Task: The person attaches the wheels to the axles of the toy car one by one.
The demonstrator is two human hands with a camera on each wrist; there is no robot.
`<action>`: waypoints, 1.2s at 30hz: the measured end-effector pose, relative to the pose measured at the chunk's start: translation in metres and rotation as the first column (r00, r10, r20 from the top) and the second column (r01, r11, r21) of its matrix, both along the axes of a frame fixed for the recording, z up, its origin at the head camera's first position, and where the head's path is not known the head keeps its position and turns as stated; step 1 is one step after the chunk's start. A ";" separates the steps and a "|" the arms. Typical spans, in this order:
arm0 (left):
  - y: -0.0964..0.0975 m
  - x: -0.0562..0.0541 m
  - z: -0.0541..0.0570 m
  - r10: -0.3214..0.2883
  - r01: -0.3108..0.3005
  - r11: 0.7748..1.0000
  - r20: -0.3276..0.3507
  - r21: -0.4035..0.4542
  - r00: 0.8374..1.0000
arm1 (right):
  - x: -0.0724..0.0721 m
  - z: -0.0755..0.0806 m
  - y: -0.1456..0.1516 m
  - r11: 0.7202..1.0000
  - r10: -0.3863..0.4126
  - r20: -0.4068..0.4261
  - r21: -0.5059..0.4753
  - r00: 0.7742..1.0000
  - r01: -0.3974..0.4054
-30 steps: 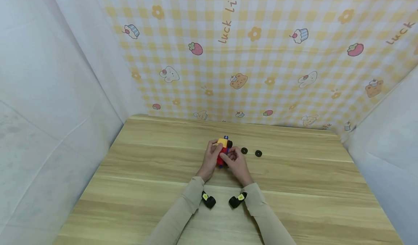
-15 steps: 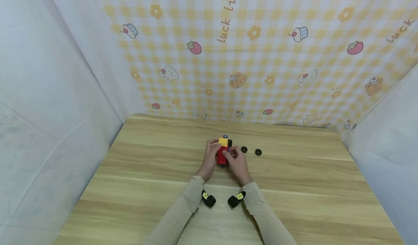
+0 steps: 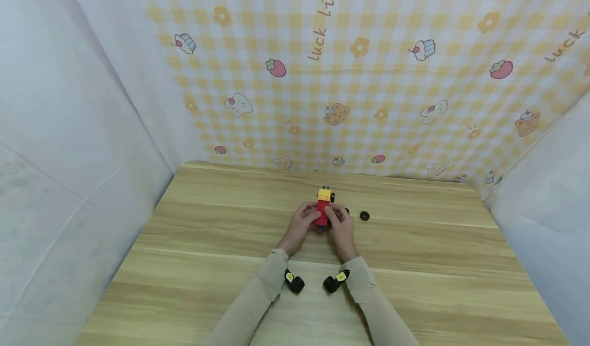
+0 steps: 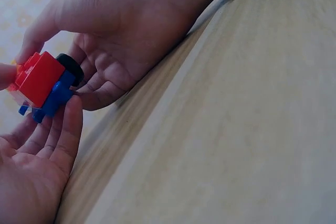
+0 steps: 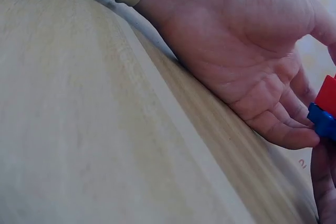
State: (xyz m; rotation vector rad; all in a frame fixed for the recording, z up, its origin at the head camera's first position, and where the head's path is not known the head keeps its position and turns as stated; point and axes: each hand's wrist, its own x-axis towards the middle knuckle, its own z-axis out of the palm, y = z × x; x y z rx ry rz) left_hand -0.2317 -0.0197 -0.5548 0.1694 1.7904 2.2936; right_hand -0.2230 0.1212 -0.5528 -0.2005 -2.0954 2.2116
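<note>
Both hands hold a toy brick car (image 3: 323, 206) between them at the middle of the table. It has a yellow block (image 3: 324, 194) at its far end, a red body (image 4: 42, 80) and a blue base (image 4: 56, 97). A black wheel (image 3: 332, 197) shows at the far right, another black wheel (image 4: 71, 69) at the near right. My left hand (image 3: 298, 230) grips the left side, thumb on the red part. My right hand (image 3: 342, 230) grips the right side, its thumb also against the red part. In the right wrist view the car is mostly cut off.
A loose black tyre (image 3: 364, 216) lies right of the hands on the wooden table (image 3: 428, 243). Another black tyre (image 3: 347, 211) is mostly hidden behind the right hand. A patterned curtain (image 3: 359, 80) hangs behind the table.
The car has shifted right and slightly farther away. My left hand has slid from its yellow end down to the red part. My right hand has moved right, covering most of one tyre.
</note>
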 end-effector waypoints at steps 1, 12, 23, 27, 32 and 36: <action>0.000 0.000 0.000 -0.004 0.004 1.000 -0.003 -0.005 1.000 | 0.000 0.000 0.000 1.000 0.006 -0.002 0.003 1.000 -0.006; 0.001 0.000 -0.001 0.083 -0.083 0.996 0.006 0.017 0.997 | 0.005 0.008 -0.001 0.990 0.129 -0.049 0.059 0.990 -0.126; 0.003 0.002 -0.001 0.264 -0.263 0.965 -0.046 0.012 0.964 | 0.020 0.035 -0.006 0.970 0.199 -0.058 0.156 0.978 -0.188; 0.002 0.001 -0.002 0.250 -0.249 0.968 -0.064 0.016 0.966 | 0.020 0.035 -0.007 0.959 0.231 -0.052 0.182 0.972 -0.218; -0.001 0.006 0.014 0.217 -0.217 0.976 -0.048 0.017 0.975 | 0.017 0.032 -0.006 0.961 0.231 -0.066 0.173 0.971 -0.217; -0.004 0.013 0.030 0.207 -0.207 0.978 -0.036 -0.009 0.978 | 0.016 0.030 -0.006 0.962 0.232 -0.068 0.162 0.970 -0.219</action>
